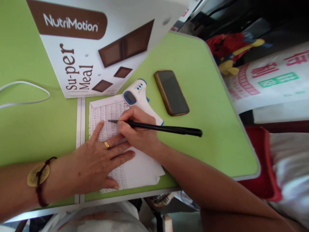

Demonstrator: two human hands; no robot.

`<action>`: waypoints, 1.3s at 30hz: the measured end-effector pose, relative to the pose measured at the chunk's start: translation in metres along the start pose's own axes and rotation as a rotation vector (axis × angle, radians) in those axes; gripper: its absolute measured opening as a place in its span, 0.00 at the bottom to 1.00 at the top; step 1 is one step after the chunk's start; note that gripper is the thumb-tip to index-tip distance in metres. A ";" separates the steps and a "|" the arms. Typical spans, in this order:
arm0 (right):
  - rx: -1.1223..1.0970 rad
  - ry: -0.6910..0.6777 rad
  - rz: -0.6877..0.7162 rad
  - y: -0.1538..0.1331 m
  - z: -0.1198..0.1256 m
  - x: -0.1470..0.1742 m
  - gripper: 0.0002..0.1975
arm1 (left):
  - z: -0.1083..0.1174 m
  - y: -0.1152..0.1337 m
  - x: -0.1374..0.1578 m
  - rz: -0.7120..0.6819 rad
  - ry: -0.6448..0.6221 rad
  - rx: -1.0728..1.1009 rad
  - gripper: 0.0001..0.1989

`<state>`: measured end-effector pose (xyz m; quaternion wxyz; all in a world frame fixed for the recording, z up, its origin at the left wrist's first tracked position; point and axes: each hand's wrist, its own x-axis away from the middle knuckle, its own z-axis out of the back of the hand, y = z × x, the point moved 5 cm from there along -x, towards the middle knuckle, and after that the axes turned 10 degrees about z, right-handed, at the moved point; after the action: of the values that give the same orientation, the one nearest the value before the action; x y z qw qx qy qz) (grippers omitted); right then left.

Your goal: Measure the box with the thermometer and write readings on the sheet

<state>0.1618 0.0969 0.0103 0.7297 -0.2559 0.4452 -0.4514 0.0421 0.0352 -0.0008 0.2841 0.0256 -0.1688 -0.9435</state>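
Observation:
A sheet of paper (pixel 142 167) covered partly in rows of handwriting lies on the green table. My left hand (pixel 96 158) rests flat on it with the fingers spread, a ring on one finger and a cord bracelet at the wrist. Pinched in my right hand (pixel 141 130) is a black pen (pixel 173 129), its tip at the written rows near my left fingers. Just beyond my right hand, a white and blue infrared thermometer (pixel 138 96) lies over the paper's upper edge, its handle partly hidden by the hand.
A phone (pixel 172 92) lies right of the thermometer. Behind the paper stands a white box (pixel 96 54) with brown print. A white cable (pixel 26 83) curves at the left. Off the right table edge are a printed white sack (pixel 272 77) and a red stool or chair (pixel 263 161).

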 end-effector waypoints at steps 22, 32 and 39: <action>0.005 0.024 -0.033 0.003 0.001 0.000 0.05 | 0.001 0.001 0.002 -0.016 0.018 -0.022 0.39; -0.029 0.005 -0.029 0.003 0.001 0.001 0.04 | 0.001 0.001 0.001 -0.012 0.013 -0.043 0.38; -0.059 -0.029 -0.030 0.005 -0.003 0.002 0.04 | 0.001 0.000 0.001 -0.009 0.018 -0.017 0.38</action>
<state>0.1619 0.0976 0.0049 0.7213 -0.2904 0.4437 -0.4455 0.0412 0.0349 0.0003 0.2818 0.0323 -0.1579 -0.9458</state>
